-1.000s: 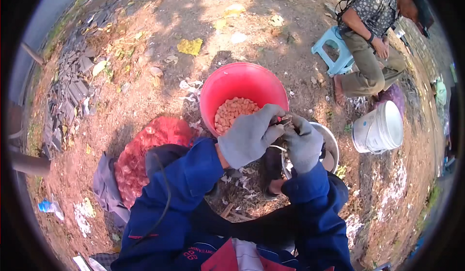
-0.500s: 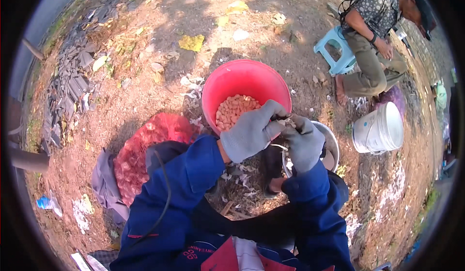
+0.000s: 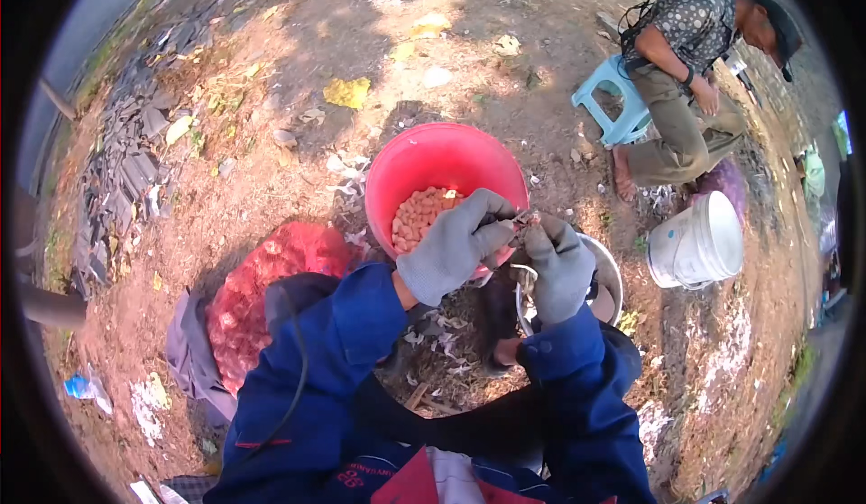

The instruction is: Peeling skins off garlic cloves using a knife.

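Observation:
Both hands wear grey gloves and meet above the right rim of a red bucket (image 3: pixel 451 157). My left hand (image 3: pixel 458 244) is closed in a pinch on a small garlic clove (image 3: pixel 523 222) with papery, purplish skin. From the other side, my right hand (image 3: pixel 561 265) pinches the same clove, its fingertips touching it. Many pale, peeled cloves (image 3: pixel 419 218) lie in the bottom of the bucket. Below my right hand stands a metal pot (image 3: pixel 610 274), partly hidden by the hand and sleeve.
A red mesh bag of garlic (image 3: pixel 248 306) lies left of my arms. To the right is a white bucket (image 3: pixel 696 241). Beyond it, a person (image 3: pixel 690 80) sits by a light-blue stool (image 3: pixel 613 98). Papery skins (image 3: pixel 442 337) and yellow leaves (image 3: pixel 346 93) litter the ground.
The view has shifted slightly, so the red bucket sits lower and further left. My fingers have shifted on the clove, and a pale strip that hung below them no longer shows.

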Demonstrator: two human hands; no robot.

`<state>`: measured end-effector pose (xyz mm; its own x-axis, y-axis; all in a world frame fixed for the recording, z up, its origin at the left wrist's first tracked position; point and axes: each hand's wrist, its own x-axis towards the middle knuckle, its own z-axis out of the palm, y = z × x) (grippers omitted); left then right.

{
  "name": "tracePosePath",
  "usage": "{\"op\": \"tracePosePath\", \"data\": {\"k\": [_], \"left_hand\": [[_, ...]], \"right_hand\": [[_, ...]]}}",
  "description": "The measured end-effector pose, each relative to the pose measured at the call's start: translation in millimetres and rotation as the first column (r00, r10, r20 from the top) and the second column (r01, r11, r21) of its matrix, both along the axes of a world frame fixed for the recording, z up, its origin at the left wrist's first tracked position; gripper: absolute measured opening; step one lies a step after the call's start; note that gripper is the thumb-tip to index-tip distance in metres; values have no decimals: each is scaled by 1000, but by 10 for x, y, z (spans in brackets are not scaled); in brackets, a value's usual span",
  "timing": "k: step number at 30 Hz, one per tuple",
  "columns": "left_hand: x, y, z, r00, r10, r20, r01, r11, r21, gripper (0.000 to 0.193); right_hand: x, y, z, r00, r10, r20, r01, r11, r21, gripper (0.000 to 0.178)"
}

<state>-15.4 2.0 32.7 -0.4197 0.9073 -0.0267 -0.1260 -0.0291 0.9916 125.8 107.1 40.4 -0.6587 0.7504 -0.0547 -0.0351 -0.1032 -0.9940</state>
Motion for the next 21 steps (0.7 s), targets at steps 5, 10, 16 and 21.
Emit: {"op": "tracePosePath", "data": {"k": [5, 10, 16, 21], "left_hand": [[-31, -103, 281, 918, -28, -394, 27, 1000, -9, 22], [-57, -105, 249, 863, 67, -501, -63, 998, 25, 16], [-114, -158, 429, 950, -183, -252, 151, 978, -141, 15], [-76, -69, 213, 883, 239, -403, -231, 971, 70, 21]], "right_hand": [[20, 11, -4, 996, -49, 70, 47, 998, 40, 38], [58, 20, -18, 997, 4, 72, -5, 1000, 8, 35], [83, -7, -72, 996, -3, 85, 3, 1000, 3, 28], [110, -33, -94, 999, 17, 27, -15, 997, -72, 25]]}}
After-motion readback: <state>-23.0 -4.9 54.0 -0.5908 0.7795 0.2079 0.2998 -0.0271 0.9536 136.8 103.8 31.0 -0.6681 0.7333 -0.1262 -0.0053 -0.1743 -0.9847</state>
